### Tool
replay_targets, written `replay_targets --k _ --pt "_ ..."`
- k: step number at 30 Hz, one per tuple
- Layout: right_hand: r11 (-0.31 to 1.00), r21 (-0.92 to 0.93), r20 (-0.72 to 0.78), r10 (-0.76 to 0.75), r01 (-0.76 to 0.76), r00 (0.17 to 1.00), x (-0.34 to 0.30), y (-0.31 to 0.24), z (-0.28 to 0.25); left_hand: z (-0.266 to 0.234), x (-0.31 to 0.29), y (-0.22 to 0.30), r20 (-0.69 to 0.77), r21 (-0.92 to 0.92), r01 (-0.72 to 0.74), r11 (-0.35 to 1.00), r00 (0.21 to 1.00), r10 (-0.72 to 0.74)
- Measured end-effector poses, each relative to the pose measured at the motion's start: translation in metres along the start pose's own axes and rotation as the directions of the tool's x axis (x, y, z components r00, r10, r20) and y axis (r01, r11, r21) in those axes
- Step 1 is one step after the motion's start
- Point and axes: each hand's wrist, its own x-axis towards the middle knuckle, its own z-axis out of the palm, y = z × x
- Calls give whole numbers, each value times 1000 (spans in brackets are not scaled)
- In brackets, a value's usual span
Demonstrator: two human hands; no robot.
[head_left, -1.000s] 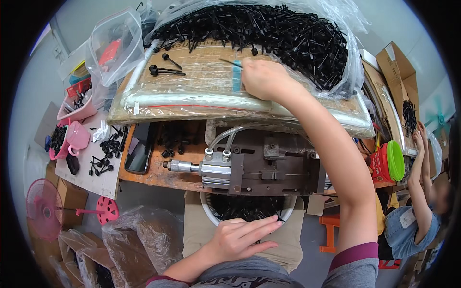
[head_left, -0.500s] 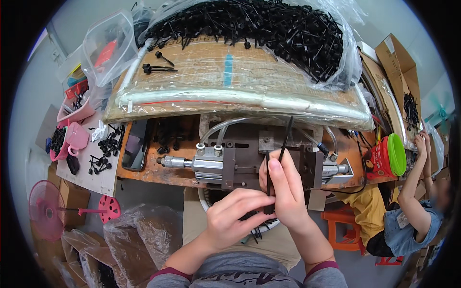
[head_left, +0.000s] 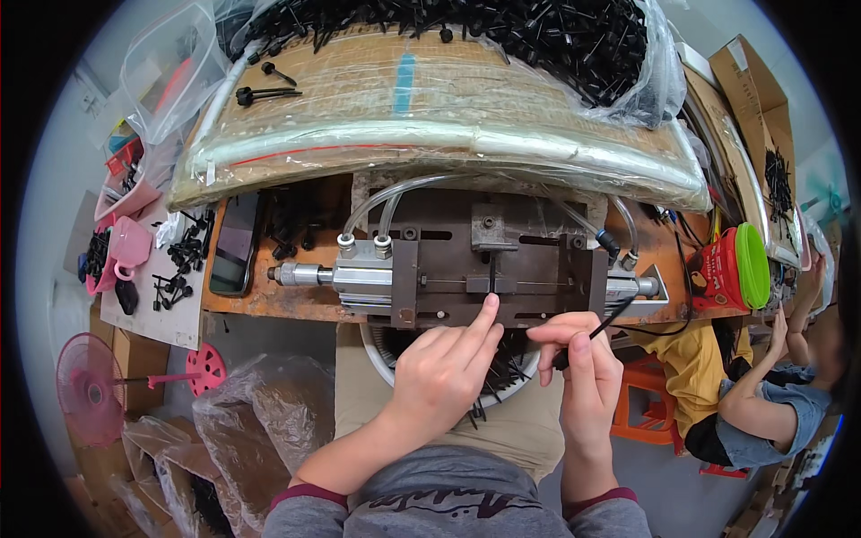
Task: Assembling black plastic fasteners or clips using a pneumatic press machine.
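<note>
Much of the upper frame is taken up by a film-wrapped cardboard panel (head_left: 359, 99), below which an orange-brown workbench (head_left: 269, 301) is stretched across the middle. At the top edge, right of centre, a heap of black stemmed parts (head_left: 583, 54) is piled on the panel. In the centre of the frame, a dark metal fixture (head_left: 430, 309) is set on the workbench, flanked by silver cylinders to which clear tubes are joined. Just beneath, a white tub (head_left: 375, 357), filled with black parts, is partly covered by the hands. The left hand (head_left: 441, 372) is held palm down with its fingers straightened, the index fingertip placed at the fixture's small central block (head_left: 502, 284); whether anything is pinched under it cannot be told. At the lower right of centre, a thin black rod (head_left: 613, 318), slanted up to the right, is gripped between the thumb and fingers of the right hand (head_left: 587, 369).
</note>
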Motion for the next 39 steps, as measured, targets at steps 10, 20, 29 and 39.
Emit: replay_targets --k 10,20,29,39 --pt "989 107 21 100 -102 995 -7 6 -10 -2 10 0 35 27 13 1000 999 -14" --pt "893 312 95 311 -325 946 -9 -2 -4 -15 12 4 69 -63 93 994 994 -89" --pt "780 464 224 355 -420 908 -7 13 2 -27 -8 13 -11 -483 -77 873 997 81" --pt "924 250 40 289 -290 956 -14 15 2 -9 -1 2 1 -57 26 998 1000 -26"
